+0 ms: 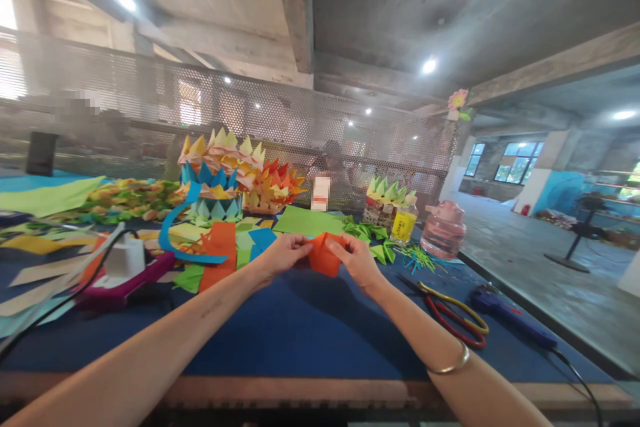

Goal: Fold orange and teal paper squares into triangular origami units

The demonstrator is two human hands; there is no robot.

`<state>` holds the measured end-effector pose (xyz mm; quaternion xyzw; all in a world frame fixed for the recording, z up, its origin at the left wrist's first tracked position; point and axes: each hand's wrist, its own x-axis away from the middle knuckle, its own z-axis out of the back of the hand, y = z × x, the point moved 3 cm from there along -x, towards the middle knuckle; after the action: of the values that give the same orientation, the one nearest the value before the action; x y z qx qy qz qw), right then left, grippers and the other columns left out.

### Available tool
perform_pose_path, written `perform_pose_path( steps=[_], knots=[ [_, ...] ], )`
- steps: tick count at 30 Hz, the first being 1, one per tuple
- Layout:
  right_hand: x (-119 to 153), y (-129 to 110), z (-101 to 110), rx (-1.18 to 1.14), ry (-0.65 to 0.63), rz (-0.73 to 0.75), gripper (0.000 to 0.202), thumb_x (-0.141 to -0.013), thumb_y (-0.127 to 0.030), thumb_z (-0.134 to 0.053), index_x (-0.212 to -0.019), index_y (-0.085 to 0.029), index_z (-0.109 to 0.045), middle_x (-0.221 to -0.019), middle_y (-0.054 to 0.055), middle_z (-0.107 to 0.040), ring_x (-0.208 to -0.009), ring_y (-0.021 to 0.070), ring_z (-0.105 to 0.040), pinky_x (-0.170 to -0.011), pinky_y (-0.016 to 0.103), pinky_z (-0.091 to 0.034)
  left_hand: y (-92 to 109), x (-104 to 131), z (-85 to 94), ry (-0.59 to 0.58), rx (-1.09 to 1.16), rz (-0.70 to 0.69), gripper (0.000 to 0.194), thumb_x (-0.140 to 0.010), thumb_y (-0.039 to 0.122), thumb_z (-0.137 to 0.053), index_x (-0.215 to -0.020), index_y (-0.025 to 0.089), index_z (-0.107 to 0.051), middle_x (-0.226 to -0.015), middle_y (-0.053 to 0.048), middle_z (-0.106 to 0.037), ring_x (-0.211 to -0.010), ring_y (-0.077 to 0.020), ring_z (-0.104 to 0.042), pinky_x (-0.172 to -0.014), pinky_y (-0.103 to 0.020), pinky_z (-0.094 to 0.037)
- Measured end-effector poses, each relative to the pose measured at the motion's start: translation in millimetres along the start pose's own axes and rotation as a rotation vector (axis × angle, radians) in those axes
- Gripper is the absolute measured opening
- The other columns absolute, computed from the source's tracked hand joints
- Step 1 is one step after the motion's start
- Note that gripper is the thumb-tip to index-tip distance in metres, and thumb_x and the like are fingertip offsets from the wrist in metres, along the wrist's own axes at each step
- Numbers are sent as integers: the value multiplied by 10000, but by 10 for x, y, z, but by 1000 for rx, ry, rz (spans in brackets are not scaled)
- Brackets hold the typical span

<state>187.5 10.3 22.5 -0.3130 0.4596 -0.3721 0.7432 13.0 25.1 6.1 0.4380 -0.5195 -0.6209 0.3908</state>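
A small piece of orange paper [326,259], with a fold along its top, is held up over the blue tabletop between both hands. My left hand [285,253] pinches its left edge between thumb and fingers. On its right side, the thumb of my right hand [356,260] presses on the front while the fingers are behind it. Orange strips [219,255] and blue paper pieces [262,240] lie just left of my left hand. Behind the hands is a flat green sheet [307,221].
Scissors [455,317] and a blue corded tool [515,317] lie at right. A pink jug [443,230] and a yellow-labelled bottle [403,221] stand behind them. Folded-paper crowns [225,160] stand at the back left, near a purple power strip [125,283]. A mesh partition [280,107] runs behind.
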Motion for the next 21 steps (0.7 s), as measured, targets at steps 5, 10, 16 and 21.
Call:
perform_pose_path(
  steps=[5, 10, 16, 21],
  knots=[
    [-3, 115, -21, 66, -94, -55, 220, -944, -321, -607, -1038, -125, -635, -1001, 40, -659, -850, 177, -656, -747, 346, -564, 24, 5, 31, 24, -2, -4, 274, -954, 336, -584, -1147, 142, -589, -1093, -71, -630, -898, -184, -645, -769, -364, -560],
    [-15, 139, -20, 81, -72, -62, 242, -945, -326, -603, -1081, -128, -629, -1050, 47, -653, -900, 197, -654, -780, 369, -562, 67, 68, -23, -39, -11, 1, 287, -967, 378, -556, -1114, 135, -600, -1018, -58, -645, -840, -167, -648, -748, -349, -557],
    [-16, 76, -9, 50, -9, -62, 236, -946, -337, -601, -1046, -125, -634, -1014, 41, -657, -876, 188, -654, -768, 358, -560, 7, 51, -56, -164, -114, 20, 199, -945, 301, -602, -1040, 126, -618, -960, -40, -651, -789, -147, -646, -699, -311, -559],
    [9, 60, -21, 3, 8, -93, 291, -974, -397, -545, -1034, -125, -628, -938, 30, -655, -770, 155, -647, -686, 314, -557, -91, -9, -58, -210, -204, 15, 197, -946, 302, -601, -1027, 124, -621, -920, -27, -649, -729, -130, -634, -653, -284, -552]
  ],
)
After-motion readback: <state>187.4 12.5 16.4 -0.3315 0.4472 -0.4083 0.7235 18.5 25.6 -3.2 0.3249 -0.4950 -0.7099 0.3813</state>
